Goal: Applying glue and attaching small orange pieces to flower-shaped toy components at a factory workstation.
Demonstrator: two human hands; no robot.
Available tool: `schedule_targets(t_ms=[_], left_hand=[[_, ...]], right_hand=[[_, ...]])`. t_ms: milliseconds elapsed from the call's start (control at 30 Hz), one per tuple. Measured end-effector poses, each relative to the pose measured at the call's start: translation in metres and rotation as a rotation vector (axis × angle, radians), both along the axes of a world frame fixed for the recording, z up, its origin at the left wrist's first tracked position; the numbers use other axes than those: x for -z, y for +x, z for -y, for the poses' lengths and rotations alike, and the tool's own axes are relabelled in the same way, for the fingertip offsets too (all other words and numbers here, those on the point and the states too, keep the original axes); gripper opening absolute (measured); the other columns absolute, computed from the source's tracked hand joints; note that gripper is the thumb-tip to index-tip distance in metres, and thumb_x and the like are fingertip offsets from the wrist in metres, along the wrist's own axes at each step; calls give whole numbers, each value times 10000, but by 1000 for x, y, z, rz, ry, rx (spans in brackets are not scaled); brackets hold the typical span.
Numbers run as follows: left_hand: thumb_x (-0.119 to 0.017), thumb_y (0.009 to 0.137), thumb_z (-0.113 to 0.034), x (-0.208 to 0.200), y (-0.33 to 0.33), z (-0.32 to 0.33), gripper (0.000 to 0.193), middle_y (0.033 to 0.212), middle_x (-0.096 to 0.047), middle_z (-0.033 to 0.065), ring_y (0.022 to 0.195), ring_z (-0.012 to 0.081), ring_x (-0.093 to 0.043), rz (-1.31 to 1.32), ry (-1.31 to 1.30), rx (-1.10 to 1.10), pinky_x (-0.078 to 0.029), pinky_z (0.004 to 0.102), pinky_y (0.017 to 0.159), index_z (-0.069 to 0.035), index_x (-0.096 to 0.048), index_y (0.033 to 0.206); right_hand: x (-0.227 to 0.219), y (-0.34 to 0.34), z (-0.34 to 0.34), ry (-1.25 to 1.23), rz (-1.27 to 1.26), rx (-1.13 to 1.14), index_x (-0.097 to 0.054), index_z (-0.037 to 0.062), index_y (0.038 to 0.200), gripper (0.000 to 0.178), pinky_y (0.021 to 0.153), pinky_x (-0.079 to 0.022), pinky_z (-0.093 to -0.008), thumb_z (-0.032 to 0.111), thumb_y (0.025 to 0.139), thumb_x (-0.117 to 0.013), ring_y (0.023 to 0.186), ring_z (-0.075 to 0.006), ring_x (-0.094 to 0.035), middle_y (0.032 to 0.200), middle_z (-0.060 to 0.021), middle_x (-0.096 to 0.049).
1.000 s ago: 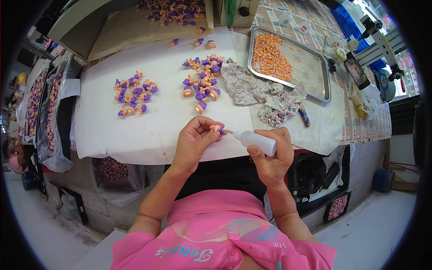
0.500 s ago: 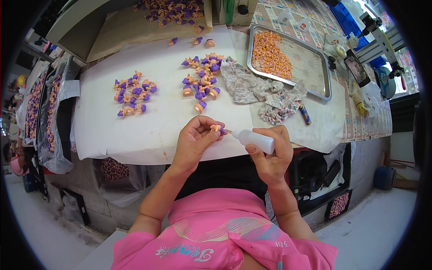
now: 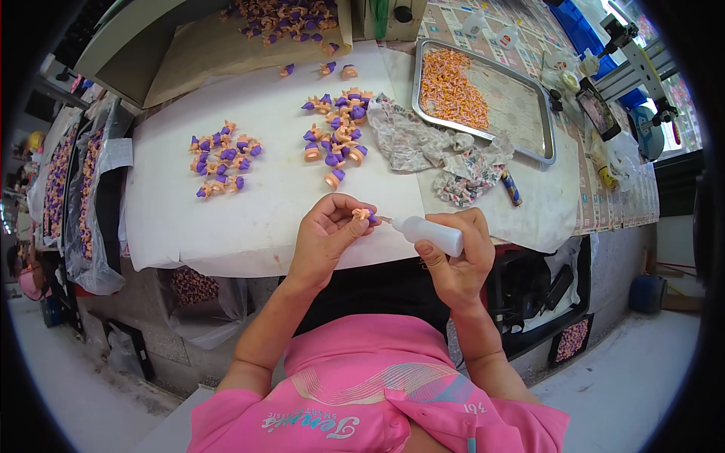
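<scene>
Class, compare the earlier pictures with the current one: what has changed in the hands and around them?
Nothing was visibly taken up, let go or set elsewhere; only the camera's view has shifted slightly. The left hand still holds the small peach-and-purple piece, and the right hand the white bottle, pointing toward it. The metal tray and crumpled cloth stayed put.

The paper-covered worktable [image 3: 264,219] bears a metal tray [image 3: 517,106]; left of it lie crumpled floral cloth [image 3: 400,136] and, farther left, purple-and-peach figurine parts [image 3: 333,159]; behind it, two white bottles [image 3: 507,37].
</scene>
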State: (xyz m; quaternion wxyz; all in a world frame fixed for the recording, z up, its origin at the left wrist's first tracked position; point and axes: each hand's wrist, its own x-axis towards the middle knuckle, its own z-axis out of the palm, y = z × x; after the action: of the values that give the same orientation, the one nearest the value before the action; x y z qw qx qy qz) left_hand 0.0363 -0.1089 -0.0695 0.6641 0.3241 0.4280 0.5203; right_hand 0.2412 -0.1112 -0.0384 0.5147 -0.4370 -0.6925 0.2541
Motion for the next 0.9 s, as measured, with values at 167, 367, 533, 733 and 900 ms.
schedule_targets(t_ms=[167,367,533,733,900], left_hand=[[-660,914,-110,0,0,-1,218,1081,-634,122,990,200,-648,-20,11,15,-532,291,880,4,-555,1067],[-661,913,-108,-3,7,-3,214,1089,-631,120,992,199,-650,-7,-3,5,-531,294,882,-2,-553,1063],[-652,910,-70,-8,18,-10,192,1099,-628,123,995,203,-654,4,7,7,-538,295,875,-13,-547,1061],[-625,910,-20,-12,27,-13,175,1098,-627,130,994,207,-657,16,-13,0,-546,289,871,-7,-542,1064],[-628,913,-27,-21,41,-19,164,1079,-632,131,980,203,-658,27,-24,-1,-547,293,867,-2,-543,1050]], right_hand=[[2,1,-2,-9,3,1,-654,-3,1011,327,617,-416,-245,222,814,-786,726,-141,-523,882,-72,-562],[2,9,-8,35,-39,83,-656,4,973,295,582,-429,-287,140,763,-812,682,-179,-531,831,-81,-576],[20,17,-26,-104,-123,152,-560,-18,993,266,670,-453,-265,79,822,-739,756,-136,-547,903,-71,-550],[27,18,-58,-71,84,300,-537,10,986,263,691,-475,-306,44,803,-722,753,-187,-576,844,-90,-560],[20,27,-77,51,242,350,-557,14,922,237,672,-449,-375,55,763,-728,752,-274,-549,827,-123,-558]])
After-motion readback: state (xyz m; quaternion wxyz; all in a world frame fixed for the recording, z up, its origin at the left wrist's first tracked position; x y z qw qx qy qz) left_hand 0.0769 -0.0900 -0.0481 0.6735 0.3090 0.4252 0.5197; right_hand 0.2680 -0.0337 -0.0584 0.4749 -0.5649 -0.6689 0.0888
